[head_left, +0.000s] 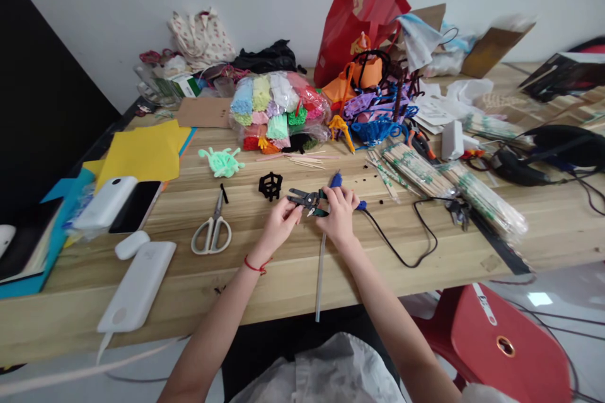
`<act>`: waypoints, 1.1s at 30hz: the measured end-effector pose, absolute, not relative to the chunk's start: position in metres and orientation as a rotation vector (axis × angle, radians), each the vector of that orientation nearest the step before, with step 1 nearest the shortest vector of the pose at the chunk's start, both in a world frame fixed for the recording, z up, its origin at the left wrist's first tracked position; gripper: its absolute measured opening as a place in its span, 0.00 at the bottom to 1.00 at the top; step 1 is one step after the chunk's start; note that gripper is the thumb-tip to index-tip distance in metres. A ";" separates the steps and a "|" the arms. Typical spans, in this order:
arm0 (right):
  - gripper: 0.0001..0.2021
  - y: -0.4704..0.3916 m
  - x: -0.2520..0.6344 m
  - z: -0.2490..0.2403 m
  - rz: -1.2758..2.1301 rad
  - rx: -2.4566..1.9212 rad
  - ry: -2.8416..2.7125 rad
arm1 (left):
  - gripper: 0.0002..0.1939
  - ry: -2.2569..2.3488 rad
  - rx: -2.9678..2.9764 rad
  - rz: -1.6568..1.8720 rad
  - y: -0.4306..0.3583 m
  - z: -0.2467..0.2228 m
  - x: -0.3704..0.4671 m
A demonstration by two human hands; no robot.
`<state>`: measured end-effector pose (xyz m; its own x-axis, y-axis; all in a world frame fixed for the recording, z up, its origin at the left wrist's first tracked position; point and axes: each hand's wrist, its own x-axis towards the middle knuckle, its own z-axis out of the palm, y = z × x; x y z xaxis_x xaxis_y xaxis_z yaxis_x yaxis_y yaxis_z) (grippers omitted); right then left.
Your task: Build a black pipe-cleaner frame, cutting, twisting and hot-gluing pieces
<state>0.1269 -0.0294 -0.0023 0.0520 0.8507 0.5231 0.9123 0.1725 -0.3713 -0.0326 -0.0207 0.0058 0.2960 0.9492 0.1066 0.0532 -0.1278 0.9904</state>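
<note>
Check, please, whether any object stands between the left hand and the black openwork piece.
Nothing visible stands between the left hand and the black openwork piece; the wire strippers in the right hand are off to the right.

1. Both forearms, left [222, 321] and right [385, 312], reach forward and angle inward.
2. The left hand [278, 221] is pinched, thumb against fingers.
3. The right hand [339, 213], palm down, curls its fingers.
4. The hands are near each other, apart.

Red cord bracelet [258, 266], knotted; pale loose wrinkled top [326, 374]
</note>
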 end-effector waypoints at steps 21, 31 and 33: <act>0.35 -0.028 0.130 0.000 -0.016 -1.562 -1.691 | 0.09 0.934 1.103 1.140 -0.011 0.003 -0.040; 0.34 -0.028 0.134 0.006 0.013 -1.524 -1.742 | 0.12 1.031 1.471 1.283 -0.008 0.015 -0.049; 0.35 -0.028 0.134 0.007 0.039 -1.492 -1.806 | 0.12 1.003 1.395 1.315 -0.006 0.014 -0.052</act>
